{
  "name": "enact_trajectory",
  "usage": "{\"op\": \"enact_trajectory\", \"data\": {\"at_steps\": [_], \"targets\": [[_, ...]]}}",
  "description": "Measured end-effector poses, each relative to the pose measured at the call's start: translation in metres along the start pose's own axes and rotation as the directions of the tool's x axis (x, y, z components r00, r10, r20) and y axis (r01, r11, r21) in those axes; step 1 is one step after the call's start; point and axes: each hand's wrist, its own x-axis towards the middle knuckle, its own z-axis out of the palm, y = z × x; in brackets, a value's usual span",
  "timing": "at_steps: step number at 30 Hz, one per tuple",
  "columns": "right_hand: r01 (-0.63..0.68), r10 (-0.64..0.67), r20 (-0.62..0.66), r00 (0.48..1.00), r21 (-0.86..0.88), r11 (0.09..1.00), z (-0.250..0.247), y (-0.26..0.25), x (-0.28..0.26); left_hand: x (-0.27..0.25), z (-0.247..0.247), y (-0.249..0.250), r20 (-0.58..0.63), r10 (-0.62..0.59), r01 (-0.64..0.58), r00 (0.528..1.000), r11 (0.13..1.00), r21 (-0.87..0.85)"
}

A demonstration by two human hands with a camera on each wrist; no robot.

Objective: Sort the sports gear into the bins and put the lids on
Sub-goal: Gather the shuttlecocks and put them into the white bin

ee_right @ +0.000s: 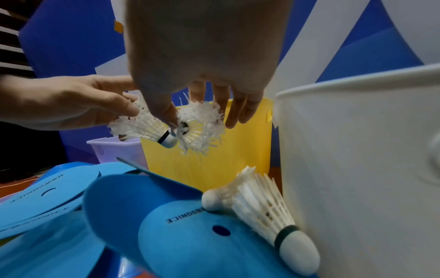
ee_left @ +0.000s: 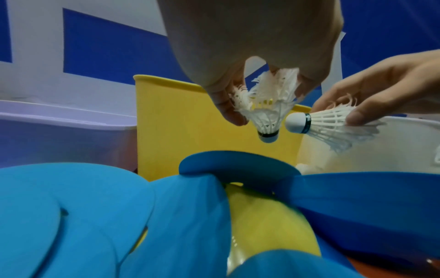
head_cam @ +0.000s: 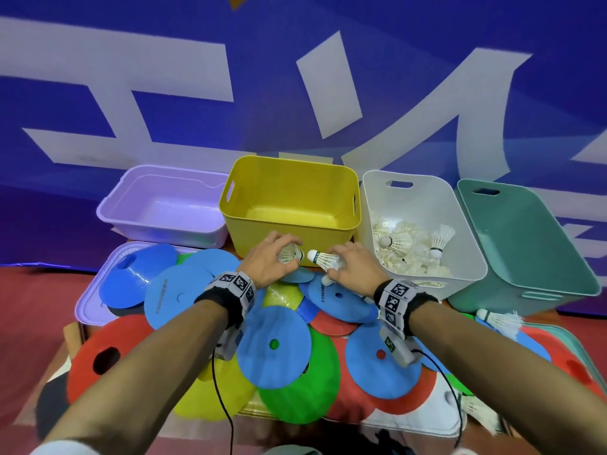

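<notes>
Head view, stock as found: our left hand (head_cam: 269,257) pinches a white feather shuttlecock (head_cam: 290,253) by its skirt, cork tipped down toward four o'clock; our right hand (head_cam: 356,262) pinches a second shuttlecock (head_cam: 325,259) by its feathers, cork pointing to nine o'clock, the two corks just beside each other in front of the yellow bin (head_cam: 290,205). We count four open bins along the twelve o'clock edge: lilac bin (head_cam: 164,205) at eleven, yellow at twelve, white bin (head_cam: 417,221) at one holding a heap of shuttlecocks (head_cam: 407,246), teal bin (head_cam: 522,241) at two. We note a lilac lid (head_cam: 95,297) lying at nine o'clock under flat marker discs. Discs, blue (head_cam: 274,346), red (head_cam: 108,353), green (head_cam: 302,382) and yellow (head_cam: 213,392), overlap in a pile from nine through five o'clock beneath our forearms. Right wrist view adds two loose shuttlecocks (ee_right: 259,210) resting on a blue disc (ee_right: 190,235), the nearer one touching the white bin's wall. One more loose shuttlecock (head_cam: 499,320) lies at three o'clock, just before the teal bin.
</notes>
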Motion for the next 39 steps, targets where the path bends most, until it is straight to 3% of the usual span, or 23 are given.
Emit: {"op": "enact_trajectory", "data": {"at_steps": [6, 10, 18, 20, 23, 26, 33, 39], "targets": [[0.035, -0.016, -0.173, 0.985, 0.106, 0.994, -0.031, 0.019, -0.019, 0.015, 0.005, 0.030, -0.079, 0.058, -0.063, 0.995, 0.996, -0.070], [-0.025, 0.071, -0.254, 0.965, 0.180, 0.983, -0.053, 0.054, -0.034, 0.032, 0.023, 0.071, -0.066, 0.148, -0.155, 0.987, 0.980, -0.126], [-0.085, 0.132, -0.225, 0.965, 0.210, 0.974, -0.082, 0.146, -0.064, 0.067, 0.064, 0.162, -0.077, 0.247, -0.255, 0.966, 0.960, -0.115], [-0.079, 0.116, -0.174, 0.978, 0.210, 0.975, -0.086, 0.168, -0.067, 0.078, 0.077, 0.177, -0.011, 0.222, -0.222, 0.975, 0.970, -0.099], [-0.129, 0.143, -0.093, 0.985, 0.142, 0.981, -0.088, 0.198, -0.071, 0.088, 0.097, 0.191, 0.088, 0.064, -0.075, 0.994, 0.989, 0.129], [-0.159, 0.168, -0.070, 0.983, 0.117, 0.980, -0.087, 0.220, -0.078, 0.087, 0.111, 0.200, 0.067, -0.029, 0.009, 0.997, 0.958, 0.286], [-0.036, 0.040, -0.068, 0.997, 0.058, 0.998, -0.074, 0.244, -0.091, 0.059, 0.132, 0.207, -0.004, -0.114, 0.110, 0.993, 0.950, 0.291], [-0.007, 0.008, -0.075, 0.997, 0.017, 1.000, -0.069, 0.238, -0.096, 0.030, 0.139, 0.203, 0.022, -0.084, 0.076, 0.996, 0.963, 0.259]]}}
